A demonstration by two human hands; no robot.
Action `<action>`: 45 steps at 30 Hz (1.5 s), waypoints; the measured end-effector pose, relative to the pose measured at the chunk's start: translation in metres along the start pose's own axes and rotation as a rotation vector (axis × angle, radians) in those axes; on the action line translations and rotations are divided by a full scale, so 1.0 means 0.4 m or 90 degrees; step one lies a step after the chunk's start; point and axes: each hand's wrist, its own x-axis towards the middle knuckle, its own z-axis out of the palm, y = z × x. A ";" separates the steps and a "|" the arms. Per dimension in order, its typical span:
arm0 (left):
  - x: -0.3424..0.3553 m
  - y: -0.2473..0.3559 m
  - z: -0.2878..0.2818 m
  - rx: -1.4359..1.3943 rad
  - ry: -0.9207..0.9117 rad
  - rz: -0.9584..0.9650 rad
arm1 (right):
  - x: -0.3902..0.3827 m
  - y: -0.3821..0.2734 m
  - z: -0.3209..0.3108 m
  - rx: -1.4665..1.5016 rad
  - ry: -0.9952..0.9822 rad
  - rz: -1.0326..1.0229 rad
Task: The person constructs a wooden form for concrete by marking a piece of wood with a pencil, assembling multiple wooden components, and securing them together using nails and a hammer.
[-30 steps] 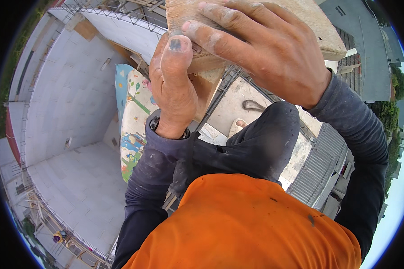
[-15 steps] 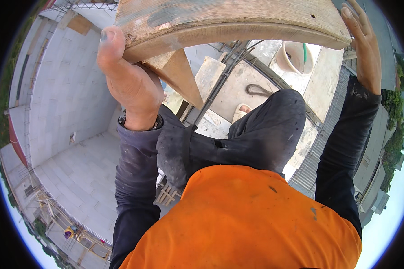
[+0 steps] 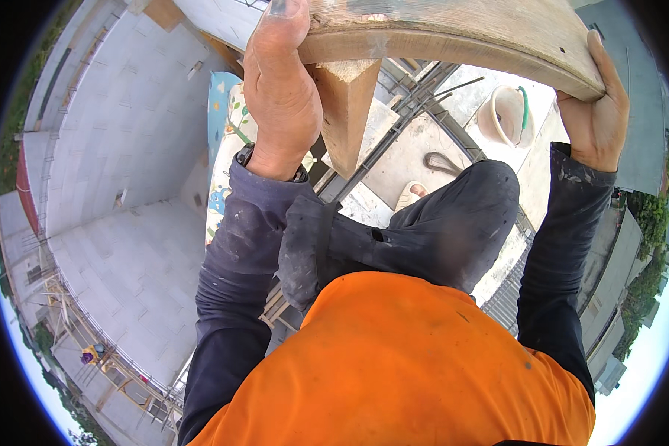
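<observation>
Board: plank (image 3: 453, 33) spans left to right overhead, block (image 3: 347, 108) beneath.
Grips: left hand (image 3: 279, 97) and right hand (image 3: 595, 115) each clasp a plank end.

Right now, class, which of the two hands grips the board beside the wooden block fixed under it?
The left hand: it clasps the board right next to the block, while the right hand holds the board's far end.
</observation>
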 end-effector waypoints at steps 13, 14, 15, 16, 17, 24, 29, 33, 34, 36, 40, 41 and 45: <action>-0.017 0.038 0.008 -0.192 -0.123 -0.105 | 0.248 0.042 0.100 0.131 -0.228 0.108; -0.016 0.033 0.013 -0.205 -0.097 -0.101 | 0.262 0.042 0.097 0.144 -0.257 0.107; -0.015 0.035 0.015 -0.187 -0.100 -0.080 | 0.276 0.040 0.094 0.133 -0.285 0.110; -0.015 0.037 0.020 -0.171 -0.103 -0.064 | 0.282 0.038 0.092 0.119 -0.309 0.114; -0.014 0.039 0.026 -0.155 -0.106 -0.048 | 0.289 0.038 0.092 0.105 -0.332 0.118; -0.016 0.035 0.042 -0.065 -0.053 0.027 | 0.298 0.107 0.123 0.113 -0.320 0.130; -0.018 -0.013 -0.002 0.063 -0.083 0.052 | 0.313 0.138 0.116 0.045 -0.304 0.098; -0.045 -0.025 -0.016 0.076 -0.060 0.016 | 0.327 0.178 0.129 0.141 -0.378 0.137; -0.053 -0.029 -0.011 0.106 -0.045 0.028 | 0.325 0.171 0.133 0.167 -0.364 0.181; -0.061 -0.030 -0.010 0.090 -0.025 -0.017 | 0.315 0.159 0.142 0.157 -0.364 0.166; -0.056 0.007 0.016 -0.020 -0.034 -0.080 | 0.324 0.157 0.141 0.171 -0.336 0.126; -0.056 0.013 0.023 -0.036 -0.036 -0.083 | 0.328 0.159 0.139 0.177 -0.349 0.123; -0.058 -0.007 0.012 0.052 -0.029 -0.044 | 0.345 0.168 0.124 0.117 -0.372 0.074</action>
